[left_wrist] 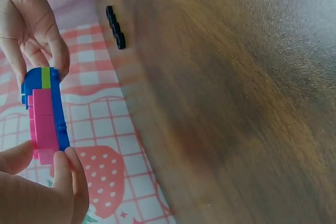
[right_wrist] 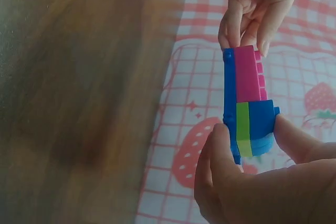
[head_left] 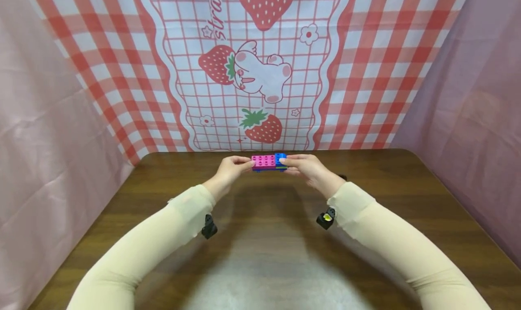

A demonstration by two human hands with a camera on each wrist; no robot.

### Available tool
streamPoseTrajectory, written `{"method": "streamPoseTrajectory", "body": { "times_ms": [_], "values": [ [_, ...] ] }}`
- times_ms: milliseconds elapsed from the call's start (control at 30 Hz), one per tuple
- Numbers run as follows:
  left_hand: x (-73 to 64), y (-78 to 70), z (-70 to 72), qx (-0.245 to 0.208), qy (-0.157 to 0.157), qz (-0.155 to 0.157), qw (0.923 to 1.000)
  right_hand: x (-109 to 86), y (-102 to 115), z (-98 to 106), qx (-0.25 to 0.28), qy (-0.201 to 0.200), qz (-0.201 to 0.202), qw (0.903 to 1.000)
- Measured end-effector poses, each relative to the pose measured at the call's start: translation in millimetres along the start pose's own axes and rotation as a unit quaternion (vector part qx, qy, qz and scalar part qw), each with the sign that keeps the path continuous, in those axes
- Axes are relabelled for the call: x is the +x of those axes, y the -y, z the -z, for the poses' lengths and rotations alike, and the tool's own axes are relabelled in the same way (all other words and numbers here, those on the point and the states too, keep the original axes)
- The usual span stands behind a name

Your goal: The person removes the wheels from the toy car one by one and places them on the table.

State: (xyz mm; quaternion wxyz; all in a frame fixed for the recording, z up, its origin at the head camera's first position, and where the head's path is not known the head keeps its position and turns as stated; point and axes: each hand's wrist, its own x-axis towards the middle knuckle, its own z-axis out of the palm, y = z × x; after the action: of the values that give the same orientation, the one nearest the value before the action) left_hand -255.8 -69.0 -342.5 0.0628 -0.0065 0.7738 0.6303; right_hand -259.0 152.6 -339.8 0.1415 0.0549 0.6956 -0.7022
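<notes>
A toy vehicle built of blocks (head_left: pixel 264 161) is held up between both hands near the table's far edge. It has pink studded bricks (left_wrist: pixel 44 121), a long blue base (right_wrist: pixel 229 85), a thin lime-green layer (right_wrist: pixel 243 129) and a rounded blue brick (right_wrist: pixel 261 120) at one end. My left hand (head_left: pixel 231 171) pinches the pink end between thumb and fingers. On the other end, my right hand (head_left: pixel 311 169) grips the blue brick and base, thumb on the stud side and fingers beneath.
A row of small black round pieces (left_wrist: pixel 116 28) lies on the brown wooden table (head_left: pixel 260 255), partly hidden behind the right wrist in the head view. A red-and-white checked cloth with strawberries (head_left: pixel 374 52) hangs behind the table. Pink curtains (head_left: pixel 49 120) flank both sides.
</notes>
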Motion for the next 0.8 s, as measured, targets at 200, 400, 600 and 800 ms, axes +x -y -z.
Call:
{"method": "streamPoseTrajectory", "body": {
  "times_ms": [200, 400, 600, 800],
  "values": [
    [9.2, 5.0, -0.3, 0.004, 0.010, 0.032, 0.9994, 14.3, -11, -4, -0.039, -0.032, -0.027, 0.9984],
    [20.1, 11.7, 5.8, 0.044, 0.030, 0.066, 0.9964, 24.8, -18, -8, -0.046, -0.034, -0.044, 0.9974],
    [71.6, 67.2, 18.7, -0.005, 0.076, 0.046, 0.9960, 32.7, -27, -12, -0.065, -0.030, -0.075, 0.9946],
    [136.9, 134.1, 25.2, 0.019, 0.082, 0.071, 0.9939, 40.9, -38, -17, -0.084, -0.036, -0.098, 0.9910]
  ]
}}
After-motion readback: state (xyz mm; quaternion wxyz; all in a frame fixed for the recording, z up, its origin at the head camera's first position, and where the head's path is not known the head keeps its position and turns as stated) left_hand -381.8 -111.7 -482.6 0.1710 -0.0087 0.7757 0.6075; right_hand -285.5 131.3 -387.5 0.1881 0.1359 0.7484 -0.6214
